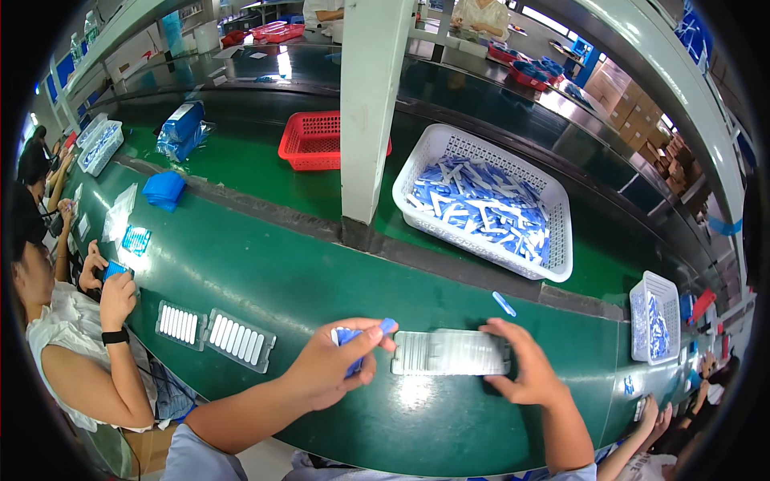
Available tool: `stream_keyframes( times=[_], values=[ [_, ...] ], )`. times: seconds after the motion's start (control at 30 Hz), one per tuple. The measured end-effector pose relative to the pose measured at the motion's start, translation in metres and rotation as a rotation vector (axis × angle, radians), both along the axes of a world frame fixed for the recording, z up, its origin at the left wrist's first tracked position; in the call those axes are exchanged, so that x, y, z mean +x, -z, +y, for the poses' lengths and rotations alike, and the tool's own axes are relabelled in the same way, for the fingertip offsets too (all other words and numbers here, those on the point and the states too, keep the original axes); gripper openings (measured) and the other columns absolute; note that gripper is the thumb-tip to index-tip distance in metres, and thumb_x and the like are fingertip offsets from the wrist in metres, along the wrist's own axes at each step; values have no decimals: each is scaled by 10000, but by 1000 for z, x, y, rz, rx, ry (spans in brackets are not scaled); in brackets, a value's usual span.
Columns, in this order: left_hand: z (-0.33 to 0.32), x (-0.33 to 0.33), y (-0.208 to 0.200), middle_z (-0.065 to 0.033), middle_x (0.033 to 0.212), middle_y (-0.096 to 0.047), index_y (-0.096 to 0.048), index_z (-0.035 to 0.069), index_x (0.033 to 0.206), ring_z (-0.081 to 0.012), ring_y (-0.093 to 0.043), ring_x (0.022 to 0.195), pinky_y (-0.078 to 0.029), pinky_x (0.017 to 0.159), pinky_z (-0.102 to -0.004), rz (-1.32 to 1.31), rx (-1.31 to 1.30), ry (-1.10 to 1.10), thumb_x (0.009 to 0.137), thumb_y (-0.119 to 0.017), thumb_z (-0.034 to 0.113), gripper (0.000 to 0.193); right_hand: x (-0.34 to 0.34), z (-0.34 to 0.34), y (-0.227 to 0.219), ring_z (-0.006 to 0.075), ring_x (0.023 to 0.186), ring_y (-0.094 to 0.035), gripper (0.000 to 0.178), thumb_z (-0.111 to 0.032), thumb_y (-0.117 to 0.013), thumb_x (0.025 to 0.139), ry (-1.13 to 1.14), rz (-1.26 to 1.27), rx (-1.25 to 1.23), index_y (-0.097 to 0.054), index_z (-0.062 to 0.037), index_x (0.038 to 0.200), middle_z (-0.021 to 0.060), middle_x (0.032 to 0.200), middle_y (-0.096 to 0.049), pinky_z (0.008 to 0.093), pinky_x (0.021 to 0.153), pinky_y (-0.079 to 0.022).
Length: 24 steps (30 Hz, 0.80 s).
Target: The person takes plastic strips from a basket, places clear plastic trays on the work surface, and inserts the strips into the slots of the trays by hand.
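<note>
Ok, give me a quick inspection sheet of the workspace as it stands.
Surface: green worktop, with glare.
Job's things: blue pieces, held; clear tray, possibly doubled.
Clutter: loose blue stick beyond the tray; two trays of white sticks to the left.
Hands: left hand closed on the pieces; right hand around the tray's right end, firmness unclear.
Cables: nothing clearly seen.
Surroundings: white basket of sticks, red basket, white post; co-workers either side.
</note>
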State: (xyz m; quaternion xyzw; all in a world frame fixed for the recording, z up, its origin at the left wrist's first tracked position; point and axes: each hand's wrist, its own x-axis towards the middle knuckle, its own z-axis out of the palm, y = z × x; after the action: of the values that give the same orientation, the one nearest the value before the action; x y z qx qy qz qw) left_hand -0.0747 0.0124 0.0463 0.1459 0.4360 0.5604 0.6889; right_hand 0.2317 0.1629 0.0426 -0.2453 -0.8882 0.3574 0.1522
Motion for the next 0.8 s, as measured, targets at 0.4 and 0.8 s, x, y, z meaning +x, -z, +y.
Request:
stream_keyframes(
  times=[0.4,0.8],
  values=[
    [-2,-13,15,-84,1090,-602,-592,-18,1303,-83,-471,556,-300,389,-220,-257,-173,61,1062,-551,188,319,11,-30,-2,423,1436,-425,593,-86,-780,636,162,-170,79,-701,-89,1224,163,1388,-597,578,1207,-259],
    [-7,-8,22,-39,883,-655,-665,-23,1196,-50,-444,490,-311,409,-231,-120,-44,171,1037,-595,198,282,-122,-29,-10,195,755,-654,153,-87,-833,773,30,358,124,-766,-51,906,93,852,-695,336,788,-472]
  ],
)
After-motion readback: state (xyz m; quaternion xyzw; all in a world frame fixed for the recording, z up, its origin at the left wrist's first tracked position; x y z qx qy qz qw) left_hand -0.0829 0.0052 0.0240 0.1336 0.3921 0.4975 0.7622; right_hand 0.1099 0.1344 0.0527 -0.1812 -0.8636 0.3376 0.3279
